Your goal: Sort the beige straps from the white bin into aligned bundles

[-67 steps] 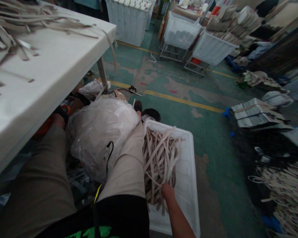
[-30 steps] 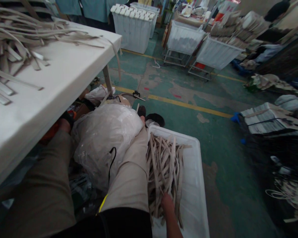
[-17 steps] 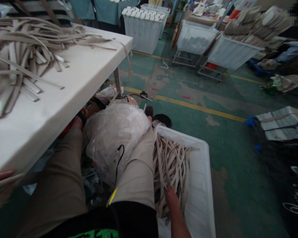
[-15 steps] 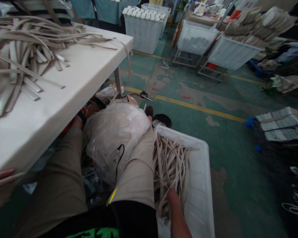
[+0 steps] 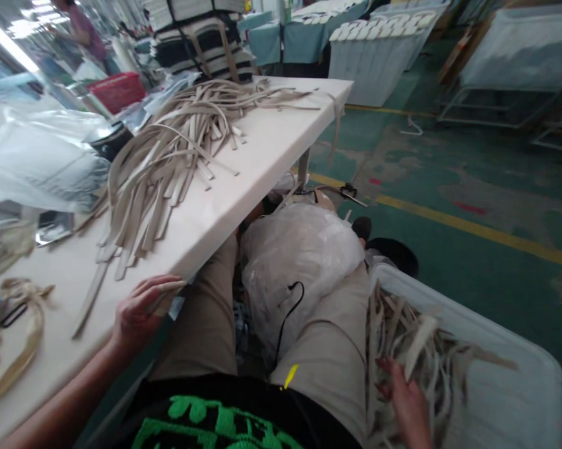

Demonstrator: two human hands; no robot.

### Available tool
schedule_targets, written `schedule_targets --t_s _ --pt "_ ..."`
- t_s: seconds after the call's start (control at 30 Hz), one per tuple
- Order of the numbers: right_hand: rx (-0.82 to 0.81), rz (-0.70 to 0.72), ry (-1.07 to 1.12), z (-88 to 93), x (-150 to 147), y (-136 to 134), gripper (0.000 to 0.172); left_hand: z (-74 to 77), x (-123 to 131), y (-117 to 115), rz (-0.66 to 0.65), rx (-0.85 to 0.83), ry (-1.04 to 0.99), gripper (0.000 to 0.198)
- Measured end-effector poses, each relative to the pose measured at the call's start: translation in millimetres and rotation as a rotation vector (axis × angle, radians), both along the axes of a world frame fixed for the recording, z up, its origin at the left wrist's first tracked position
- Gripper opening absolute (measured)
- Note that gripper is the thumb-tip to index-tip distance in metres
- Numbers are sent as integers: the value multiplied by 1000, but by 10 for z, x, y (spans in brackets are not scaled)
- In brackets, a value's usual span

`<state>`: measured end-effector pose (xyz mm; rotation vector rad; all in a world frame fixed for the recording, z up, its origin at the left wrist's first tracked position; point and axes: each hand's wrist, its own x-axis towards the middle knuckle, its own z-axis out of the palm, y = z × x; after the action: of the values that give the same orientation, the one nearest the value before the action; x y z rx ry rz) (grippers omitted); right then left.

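My left hand (image 5: 140, 308) is at the near edge of the white table, its fingers closed round a short end of beige strip (image 5: 171, 288). My right hand (image 5: 405, 393) is down in the white plastic bin (image 5: 500, 386) beside my right leg, pinching a pale beige strip (image 5: 421, 343) that sticks up from its fingers. Motion blurs this hand a little. Around it in the bin lie many tangled beige strips (image 5: 383, 312). On the table, a large heap of similar flat strips (image 5: 168, 162) spreads beyond my left hand.
A clear plastic bag (image 5: 304, 249) rests between my legs. On the white table (image 5: 257, 168) stand a stack of dark and white bundles (image 5: 201, 47), a plastic-wrapped package (image 5: 37, 162) and a loose beige band (image 5: 32, 330). Tall white bins (image 5: 365, 68) stand behind. A person (image 5: 84, 31) is far left.
My view has swung left, bringing more of the table and my left forearm in. The right hand now lifts a pale strip among the others in the bin.
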<state>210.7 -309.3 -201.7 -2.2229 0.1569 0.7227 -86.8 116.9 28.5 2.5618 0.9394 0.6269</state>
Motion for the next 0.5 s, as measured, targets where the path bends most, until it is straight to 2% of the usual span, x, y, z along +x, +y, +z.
schedule_targets --t_s 0.1,0.17,0.2,0.27,0.33,0.4,0.43,0.5 --pt "218 -19 -146 507 61 473 63 -98 169 -118 -51 -249 -77 21" --pt "377 -4 -183 723 46 839 65 -288 359 -215 -105 -478 -24 27" --pt "448 6 -160 770 22 1023 67 -432 473 -267 -132 -604 40 32" --pt "475 68 -111 755 -43 1358 69 -813 718 -378 -240 -815 146 37" --pt "353 192 -118 652 -107 1608 69 -1262 955 -499 -298 -927 260 35" --pt "250 299 -146 538 -143 1748 64 -1694 1158 -624 -276 -931 447 34" --pt "235 326 -163 495 -149 1778 63 -1879 1245 -683 -254 -912 476 37" --pt "245 311 -209 445 -140 1783 66 -2167 1392 -785 -232 -874 494 47"
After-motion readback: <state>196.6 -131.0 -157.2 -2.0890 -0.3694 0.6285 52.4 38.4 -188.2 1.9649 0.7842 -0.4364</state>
